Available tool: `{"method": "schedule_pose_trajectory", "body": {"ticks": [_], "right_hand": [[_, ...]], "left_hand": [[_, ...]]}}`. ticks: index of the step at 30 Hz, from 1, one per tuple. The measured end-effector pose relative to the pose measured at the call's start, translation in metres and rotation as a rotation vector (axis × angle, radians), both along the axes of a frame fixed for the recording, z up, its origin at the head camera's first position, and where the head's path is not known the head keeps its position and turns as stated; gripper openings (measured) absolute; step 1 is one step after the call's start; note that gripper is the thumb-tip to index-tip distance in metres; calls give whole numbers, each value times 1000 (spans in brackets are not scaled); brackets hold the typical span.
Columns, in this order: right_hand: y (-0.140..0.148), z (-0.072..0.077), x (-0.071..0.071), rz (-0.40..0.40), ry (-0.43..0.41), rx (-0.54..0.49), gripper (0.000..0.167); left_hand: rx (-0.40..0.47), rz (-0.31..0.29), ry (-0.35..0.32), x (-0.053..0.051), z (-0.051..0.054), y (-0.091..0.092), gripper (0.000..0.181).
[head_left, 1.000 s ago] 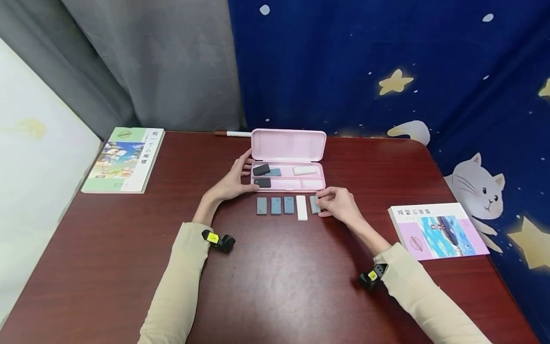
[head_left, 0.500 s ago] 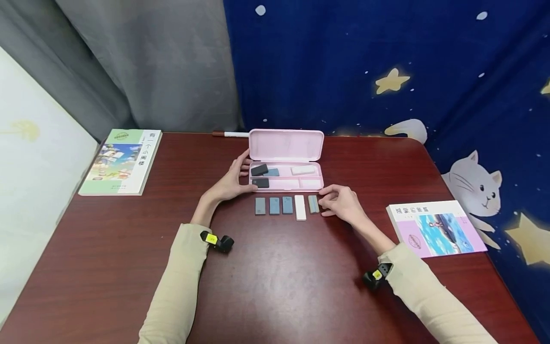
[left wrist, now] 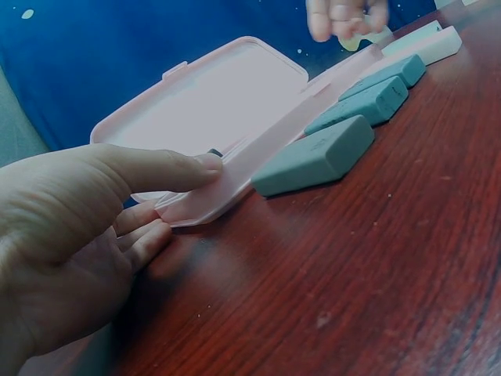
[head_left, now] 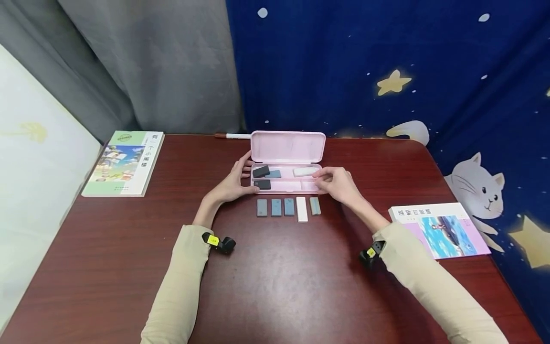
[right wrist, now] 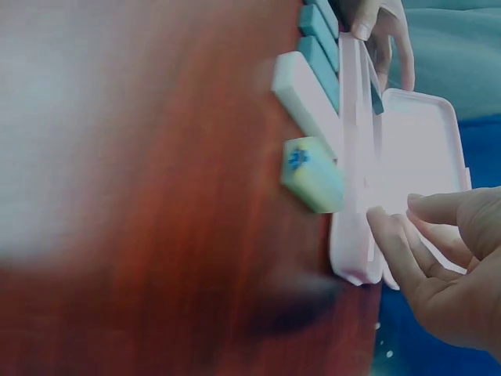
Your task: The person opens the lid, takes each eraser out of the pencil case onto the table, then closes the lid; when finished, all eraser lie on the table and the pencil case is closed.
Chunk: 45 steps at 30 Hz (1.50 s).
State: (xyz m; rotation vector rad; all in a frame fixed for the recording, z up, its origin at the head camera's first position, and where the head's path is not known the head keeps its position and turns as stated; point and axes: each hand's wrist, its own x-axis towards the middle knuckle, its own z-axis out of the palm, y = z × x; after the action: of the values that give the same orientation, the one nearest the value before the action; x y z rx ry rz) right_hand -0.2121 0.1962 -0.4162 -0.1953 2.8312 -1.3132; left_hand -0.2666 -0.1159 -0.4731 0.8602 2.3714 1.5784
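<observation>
A pink pencil case (head_left: 285, 184) lies with its lid raised at the table's far side. My left hand (head_left: 229, 185) holds its left end, thumb on the front rim and fingers round the side. My right hand (head_left: 340, 185) hovers over the right end, near a white eraser (head_left: 303, 171) in the back compartment. Thumb and fingers look apart in the right wrist view, with nothing visible between them. Two black erasers (head_left: 262, 184) and a blue one (head_left: 273, 174) lie in the case's left part. In front stand a grey-green eraser (head_left: 261, 208), two blue erasers (head_left: 276, 207), a white eraser (head_left: 302, 209) and a blue-yellow eraser (head_left: 315, 206).
A green-and-white book (head_left: 122, 162) lies at the table's left, a pink-and-white book (head_left: 442, 231) at its right. Behind the case, a marker (head_left: 234, 136) lies along the back edge. Grey and blue curtains hang beyond the table (head_left: 275, 286).
My right hand has let go of the blue-yellow eraser at the row's right end and moved up and back over the case's right end. The left hand stays at the case.
</observation>
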Motion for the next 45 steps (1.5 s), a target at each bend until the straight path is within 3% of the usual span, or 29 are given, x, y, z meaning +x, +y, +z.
{"method": "schedule_pose_trajectory", "body": {"ticks": [3, 6, 11, 14, 19, 31, 45], "right_hand": [[-6, 5, -13, 13, 72, 112, 17], [-10, 5, -25, 31, 96, 134, 17], [-15, 3, -43, 49, 56, 139, 18], [-18, 3, -51, 71, 30, 154, 18], [-19, -1, -60, 144, 83, 244, 18], [-26, -5, -65, 199, 114, 336, 15], [-30, -2, -58, 132, 128, 441, 11]], "left_hand": [[12, -5, -14, 6, 10, 1, 106], [30, -20, -31, 12, 23, 3, 104], [25, -31, -52, 18, 36, 4, 102], [22, -27, -62, 19, 37, 3, 102], [31, -21, -66, 19, 38, 2, 102], [17, -20, -45, 20, 36, 3, 102], [33, -21, -63, 21, 37, 3, 102]]}}
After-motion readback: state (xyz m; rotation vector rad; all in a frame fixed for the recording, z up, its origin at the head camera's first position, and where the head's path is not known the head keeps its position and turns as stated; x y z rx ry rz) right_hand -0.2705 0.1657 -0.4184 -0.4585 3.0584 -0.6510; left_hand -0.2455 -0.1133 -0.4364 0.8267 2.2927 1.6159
